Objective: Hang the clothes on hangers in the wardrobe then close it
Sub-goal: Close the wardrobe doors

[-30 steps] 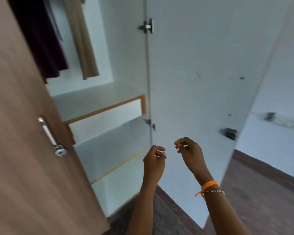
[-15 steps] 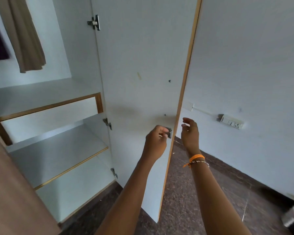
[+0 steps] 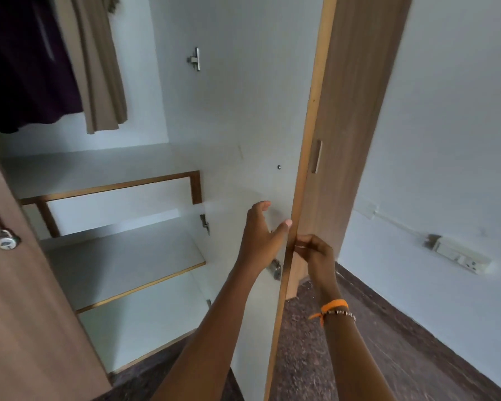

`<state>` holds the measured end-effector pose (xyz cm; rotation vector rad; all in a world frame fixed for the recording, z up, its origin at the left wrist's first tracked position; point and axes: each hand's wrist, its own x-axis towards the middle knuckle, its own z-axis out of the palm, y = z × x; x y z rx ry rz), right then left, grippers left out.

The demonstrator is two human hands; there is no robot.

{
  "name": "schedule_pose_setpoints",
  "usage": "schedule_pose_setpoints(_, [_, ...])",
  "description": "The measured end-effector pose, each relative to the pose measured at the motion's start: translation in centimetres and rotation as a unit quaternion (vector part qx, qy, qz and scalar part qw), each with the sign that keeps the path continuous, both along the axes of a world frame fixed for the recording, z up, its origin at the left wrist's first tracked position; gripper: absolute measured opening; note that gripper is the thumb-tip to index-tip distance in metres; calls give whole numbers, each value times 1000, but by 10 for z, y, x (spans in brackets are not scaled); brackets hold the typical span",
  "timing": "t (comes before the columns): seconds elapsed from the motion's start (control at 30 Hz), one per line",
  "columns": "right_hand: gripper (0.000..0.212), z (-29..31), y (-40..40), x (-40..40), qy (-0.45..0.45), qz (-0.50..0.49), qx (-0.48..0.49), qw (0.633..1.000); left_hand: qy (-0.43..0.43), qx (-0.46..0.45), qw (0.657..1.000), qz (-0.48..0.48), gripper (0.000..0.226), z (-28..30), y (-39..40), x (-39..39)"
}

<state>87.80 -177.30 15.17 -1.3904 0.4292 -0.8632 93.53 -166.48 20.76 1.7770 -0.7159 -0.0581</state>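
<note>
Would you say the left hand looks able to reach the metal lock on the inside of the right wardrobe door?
Probably yes: the left hand lies open against the door's inner face just above the lock, nothing between them.

The wardrobe (image 3: 162, 117) stands on the dark speckled floor (image 3: 344, 328). Inside it are white shelves (image 3: 122, 256) with wooden edges, and clothes (image 3: 55, 62) hang above them.

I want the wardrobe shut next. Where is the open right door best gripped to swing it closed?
Probably by its free wooden edge, near where the right hand already is, coming from the outer wood-grain face. That edge lies farthest from the hinges, so it gives most leverage.
</note>
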Motion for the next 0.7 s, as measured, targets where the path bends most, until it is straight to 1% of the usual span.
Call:
schedule_pose_setpoints(0.07, [38,-5,8,4,-1,72,-2,997,-3,-38,999,24,65,-6,1,0])
schedule_pose_setpoints(0.1, [35,-9,12,8,1,110,-6,994,-7,-65,996,54,66,-8,3,2])
schedule_pose_setpoints(0.13, [32,-11,17,12,5,146,-9,989,-17,-88,992,91,65,-11,9,6])
schedule_pose_setpoints(0.2, [28,-13,28,22,24,222,-16,975,-33,-107,982,153,59,-13,29,15])
schedule_pose_setpoints(0.27, [28,-8,43,34,23,265,-44,963,-34,-100,980,167,55,-14,55,22])
schedule_pose_setpoints(0.33, [24,-1,63,54,-21,235,-50,970,-33,-85,983,161,53,-14,86,33])
schedule_pose_setpoints(0.4, [19,10,89,79,-62,193,-25,979,-21,-74,986,146,52,-11,119,45])
schedule_pose_setpoints(0.53, [35,41,154,133,-107,241,-38,964,-5,-71,992,105,48,-9,181,80])
schedule_pose_setpoints(0.57, [39,47,171,145,-128,246,-42,960,-11,-66,993,102,44,-10,197,90])
schedule_pose_setpoints(0.63, [44,55,203,169,-159,260,-43,952,-50,-42,992,111,36,-9,227,111])
schedule_pose_setpoints(0.7, [44,55,234,194,-160,280,-31,946,-95,-31,987,122,26,-9,257,133])
